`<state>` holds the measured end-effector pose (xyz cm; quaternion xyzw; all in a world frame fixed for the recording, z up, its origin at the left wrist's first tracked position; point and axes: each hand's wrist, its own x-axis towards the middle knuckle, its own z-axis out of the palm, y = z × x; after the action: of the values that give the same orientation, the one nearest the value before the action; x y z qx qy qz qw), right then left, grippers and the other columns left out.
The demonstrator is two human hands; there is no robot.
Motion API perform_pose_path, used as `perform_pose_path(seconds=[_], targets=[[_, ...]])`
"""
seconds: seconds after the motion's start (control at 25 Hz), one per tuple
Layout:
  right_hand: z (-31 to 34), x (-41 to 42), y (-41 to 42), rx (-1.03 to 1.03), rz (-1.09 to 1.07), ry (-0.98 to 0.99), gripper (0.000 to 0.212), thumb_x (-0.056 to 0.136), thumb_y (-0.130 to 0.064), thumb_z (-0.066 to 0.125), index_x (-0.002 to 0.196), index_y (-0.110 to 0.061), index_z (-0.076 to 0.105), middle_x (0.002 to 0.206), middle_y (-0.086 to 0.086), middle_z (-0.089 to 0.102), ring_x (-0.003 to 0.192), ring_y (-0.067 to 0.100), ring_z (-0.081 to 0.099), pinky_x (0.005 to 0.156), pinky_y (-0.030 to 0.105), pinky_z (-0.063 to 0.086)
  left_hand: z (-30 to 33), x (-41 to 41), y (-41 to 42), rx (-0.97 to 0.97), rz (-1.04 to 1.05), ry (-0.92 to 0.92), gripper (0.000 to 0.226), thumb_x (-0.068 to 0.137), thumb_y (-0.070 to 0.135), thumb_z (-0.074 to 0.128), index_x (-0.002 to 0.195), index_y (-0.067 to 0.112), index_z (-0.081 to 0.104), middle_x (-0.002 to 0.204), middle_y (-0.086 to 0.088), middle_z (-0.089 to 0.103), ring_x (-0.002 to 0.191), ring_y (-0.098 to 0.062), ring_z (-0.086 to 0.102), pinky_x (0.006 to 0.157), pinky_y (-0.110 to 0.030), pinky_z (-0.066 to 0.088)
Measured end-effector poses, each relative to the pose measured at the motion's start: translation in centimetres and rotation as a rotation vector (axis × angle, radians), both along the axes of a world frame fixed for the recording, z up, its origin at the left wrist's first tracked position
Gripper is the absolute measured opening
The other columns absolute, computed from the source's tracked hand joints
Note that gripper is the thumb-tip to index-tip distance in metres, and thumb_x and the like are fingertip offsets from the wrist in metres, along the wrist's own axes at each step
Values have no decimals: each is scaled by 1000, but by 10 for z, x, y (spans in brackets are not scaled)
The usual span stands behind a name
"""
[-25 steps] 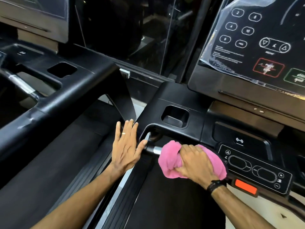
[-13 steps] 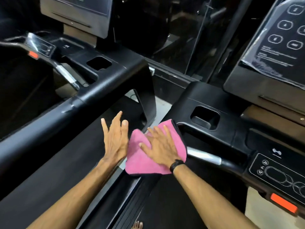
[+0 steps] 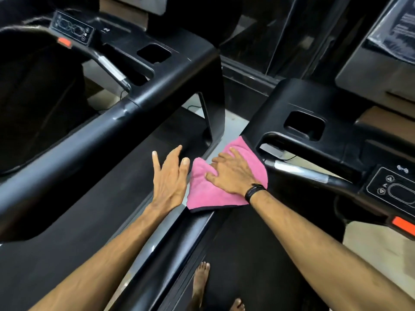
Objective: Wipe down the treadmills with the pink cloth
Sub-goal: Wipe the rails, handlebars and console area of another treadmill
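Cup recess, right treadmill: we see a rectangular recess [image 3: 304,125] in the black console arm; too dark inside to tell contents.
Cup recess, left treadmill: same kind of recess [image 3: 154,53] on the neighbouring console; interior dark, we cannot tell what is in it.
Pink cloth: we see the pink cloth [image 3: 205,194] spread flat on the left side rail [image 3: 179,241] of the right treadmill, its far corner touching the base of the console arm.
Right hand: our right hand [image 3: 231,173] lies palm-down on the cloth, fingers spread and nearly straight, pressing it, not gripping. Black band on the wrist.
Left hand: our left hand [image 3: 169,178] is flat, fingers straight and apart, holding nothing, just beside the cloth's left edge, over the gap between the two machines.
Handlebar: silver-and-black handlebar [image 3: 301,171] sits just right of the cloth, uncovered.
Feet: bare feet [image 3: 201,281] on the belt below.
Change from half a second ago: we note the cloth and right hand in much the same spot on the rail; left hand still beside the cloth, fingers spread wider. View has swung left and down, so more of the left treadmill's control panel [image 3: 71,30] and the feet now show.
Change from one second ago: cloth was bunched round the handlebar in the right hand; now it is flat on the rail.
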<state>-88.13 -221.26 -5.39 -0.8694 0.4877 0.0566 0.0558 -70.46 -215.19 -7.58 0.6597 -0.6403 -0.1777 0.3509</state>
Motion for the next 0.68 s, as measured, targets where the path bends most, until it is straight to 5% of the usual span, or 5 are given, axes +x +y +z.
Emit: perform_pose_path(seconds=[0.12,0.36,0.68], targets=[[-1,6,28,-5,21,-26,51,99,-51,35,123,-19,67,133,-1,61,133,21,44,121,47,12,-9,18,25,-19,7,-59,74,101,56,4,146,8,38,147,-3,48,137,-10,43,123,-45,-11],[4,29,94,37,57,-111,50,100,-49,37,128,-17,64,138,-2,58,137,19,40,122,46,7,-7,55,116,-4,104,-65,87,96,66,-1,142,6,42,148,-2,48,130,-12,49,122,-42,-13],[-6,80,199,59,58,-212,33,92,-46,42,81,-22,61,100,-5,64,118,19,51,120,48,12,-9,95,281,43,180,-7,82,97,66,6,147,11,39,147,-1,49,132,-8,47,122,-37,-14]])
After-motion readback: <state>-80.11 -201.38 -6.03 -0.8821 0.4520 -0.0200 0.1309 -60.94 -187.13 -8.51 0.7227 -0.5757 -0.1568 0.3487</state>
